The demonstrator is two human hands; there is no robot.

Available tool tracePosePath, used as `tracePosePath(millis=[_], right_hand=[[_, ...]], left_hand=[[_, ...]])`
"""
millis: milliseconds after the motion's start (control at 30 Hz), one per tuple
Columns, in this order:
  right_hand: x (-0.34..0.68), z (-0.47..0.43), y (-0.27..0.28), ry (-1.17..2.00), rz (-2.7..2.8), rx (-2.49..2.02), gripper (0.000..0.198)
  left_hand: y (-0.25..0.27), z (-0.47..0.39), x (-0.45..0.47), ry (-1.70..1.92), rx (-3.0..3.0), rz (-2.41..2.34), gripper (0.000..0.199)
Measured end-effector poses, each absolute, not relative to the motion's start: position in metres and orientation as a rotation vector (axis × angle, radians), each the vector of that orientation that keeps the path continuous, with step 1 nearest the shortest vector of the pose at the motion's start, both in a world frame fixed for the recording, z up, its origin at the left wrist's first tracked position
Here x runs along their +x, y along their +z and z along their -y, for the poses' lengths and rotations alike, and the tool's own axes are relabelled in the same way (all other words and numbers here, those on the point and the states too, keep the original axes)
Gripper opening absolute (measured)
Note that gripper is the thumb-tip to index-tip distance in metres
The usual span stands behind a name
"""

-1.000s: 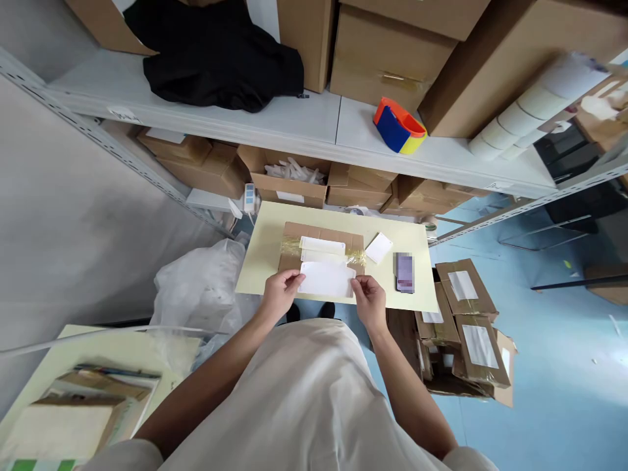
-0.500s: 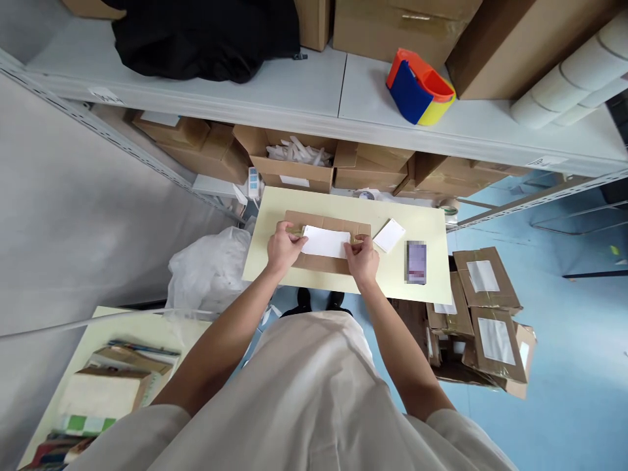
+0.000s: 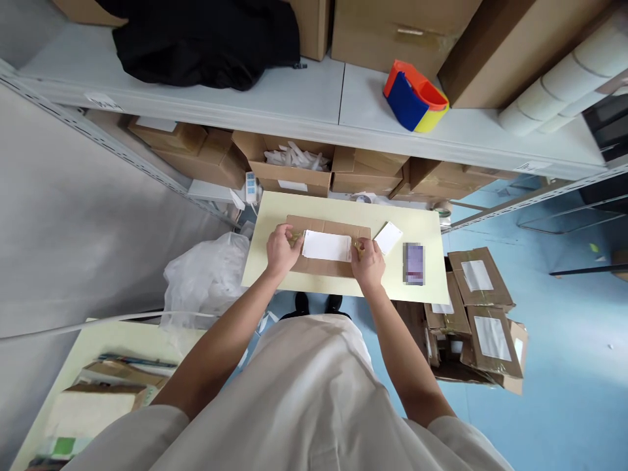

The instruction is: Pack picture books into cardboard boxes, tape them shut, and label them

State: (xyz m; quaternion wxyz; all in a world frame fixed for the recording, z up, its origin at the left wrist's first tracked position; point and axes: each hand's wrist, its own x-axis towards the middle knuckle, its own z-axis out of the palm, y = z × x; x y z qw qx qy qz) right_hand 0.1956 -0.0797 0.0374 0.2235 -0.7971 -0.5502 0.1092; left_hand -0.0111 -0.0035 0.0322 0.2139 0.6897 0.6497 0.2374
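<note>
A white rectangular label (image 3: 327,246) lies on a flat brown cardboard box (image 3: 321,267) on the pale yellow table. My left hand (image 3: 282,252) is at the box's left end, its thumb and index finger apart, just off the label's left edge. At the other end, my right hand (image 3: 369,265) rests over the box with bent fingers, the thumb close to the label's right edge; whether it touches the label is hard to see. Strips of shiny tape show on the box near both hands. To the right lies a stack of white labels (image 3: 388,237).
A blurred-out phone-like item (image 3: 414,263) lies on the table's right side. Behind stands a shelf (image 3: 314,111) with cardboard boxes. Taped boxes (image 3: 478,278) are piled on the floor at right, and a clear plastic bag (image 3: 206,271) sits at left.
Both hands have drawn slightly outward from the label's ends. My left thumb has come off the label, which now lies flat on the box. The view has shifted slightly.
</note>
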Motion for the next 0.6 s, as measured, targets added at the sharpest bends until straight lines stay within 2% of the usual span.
tracePosePath(millis=[67, 200, 333, 433, 600], right_hand=[[0.193, 0.079, 0.044, 0.295, 1.754, -2.083, 0.035], [0.191, 0.072, 0.056, 0.343, 2.177, -1.943, 0.050], [0.203, 0.076, 0.064, 0.284, 2.170, -2.119, 0.055], [0.204, 0.089, 0.066, 0.222, 2.256, -2.073, 0.056], [0.193, 0.109, 0.059, 0.223, 2.346, -2.049, 0.046]], left_hand=[[0.037, 0.005, -0.011, 0.632, 2.163, -1.579, 0.034], [0.046, 0.006, -0.009, 0.316, 2.550, -1.028, 0.040], [0.049, 0.003, -0.019, 0.152, 2.571, -1.152, 0.042], [0.052, 0.009, -0.029, 0.148, 2.636, -1.073, 0.044], [0.049, 0.025, -0.040, 0.120, 2.686, -0.999, 0.041]])
